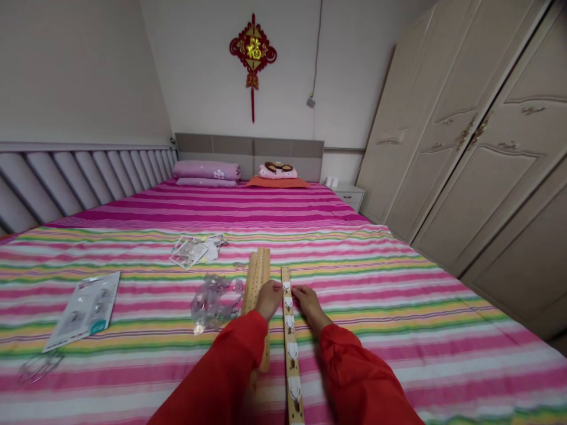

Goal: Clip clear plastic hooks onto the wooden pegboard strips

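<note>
On the striped sheet (376, 307), the strip (290, 339) runs away from the person between both forearms, with white hooks in a row along it. The step in hand looks like settling the far hook (286, 286). Done well, it probably calls for steadying the strip from its right edge, lining that hook up with the nearer ones, and pressing straight down, since a sideways push could skew it or slide the strip over soft cloth.

The left hand (269, 300) has thumb and finger drawn nearly together at the far hook's left side; whether they grip it is too small to make out. The right hand (310, 304) is loosely curled, its fingertips just beside the strip's right edge; contact is unclear, and nothing shows in its grasp. So the far hook sits between the two sets of fingertips, closer to the left, just short of the strip's far end. Other strips (257, 277) lie just left.
</note>
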### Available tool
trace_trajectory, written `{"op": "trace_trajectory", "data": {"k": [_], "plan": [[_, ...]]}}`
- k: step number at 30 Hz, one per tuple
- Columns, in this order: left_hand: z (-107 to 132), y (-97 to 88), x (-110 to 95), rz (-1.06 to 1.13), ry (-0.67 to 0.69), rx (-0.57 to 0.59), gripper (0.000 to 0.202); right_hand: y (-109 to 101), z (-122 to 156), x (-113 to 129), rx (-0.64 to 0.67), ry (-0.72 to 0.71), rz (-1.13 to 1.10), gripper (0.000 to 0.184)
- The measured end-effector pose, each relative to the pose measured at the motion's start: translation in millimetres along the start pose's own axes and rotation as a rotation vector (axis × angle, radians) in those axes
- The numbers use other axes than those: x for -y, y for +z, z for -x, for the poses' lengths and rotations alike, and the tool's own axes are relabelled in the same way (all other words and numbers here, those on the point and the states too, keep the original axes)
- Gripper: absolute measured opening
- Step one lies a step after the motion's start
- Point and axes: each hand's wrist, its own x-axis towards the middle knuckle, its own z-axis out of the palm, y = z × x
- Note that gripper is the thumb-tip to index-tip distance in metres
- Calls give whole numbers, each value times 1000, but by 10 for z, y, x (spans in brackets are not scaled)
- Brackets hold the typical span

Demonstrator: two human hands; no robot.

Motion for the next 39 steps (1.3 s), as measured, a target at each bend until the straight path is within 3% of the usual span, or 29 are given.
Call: {"op": "trace_trajectory", "data": {"k": [4, 8, 10, 12, 17, 23, 25, 29, 32, 36, 39], "plan": [[493, -309, 185, 52, 126, 54, 12, -70, 219, 14, 28, 35, -81, 34], [928, -629, 647, 110, 283, -112, 18, -132, 441, -6, 35, 74, -132, 38], [1056, -744, 858, 94, 286, -204, 22, -154, 543, -13, 25, 91, -169, 40], [1115, -805, 1001, 109, 251, -223, 29, -163, 633, -8, 21, 99, -197, 42], [1098, -749, 1102, 101, 225, -212, 44, -141, 789, 46, 51, 98, -170, 43], [1131, -692, 1092, 114, 220, -120, 35, -129, 857, 74, 46, 92, -156, 40], [1108, -769, 1075, 35, 275, -160, 31, -133, 868, 67, 48, 91, -150, 39], [919, -1052, 1053, -271, 470, -413, 27, -141, 881, 44, 56, 72, -138, 39], [744, -1264, 1088, -435, 507, -485, 26, -141, 882, 30, 49, 69, -128, 37], [642, -1450, 1164, -442, 511, -479, 18, -137, 873, 11, 54, 77, -127, 36], [663, -1558, 1181, -267, 475, -500, 20, -134, 864, -1, 54, 80, -122, 39]]}}
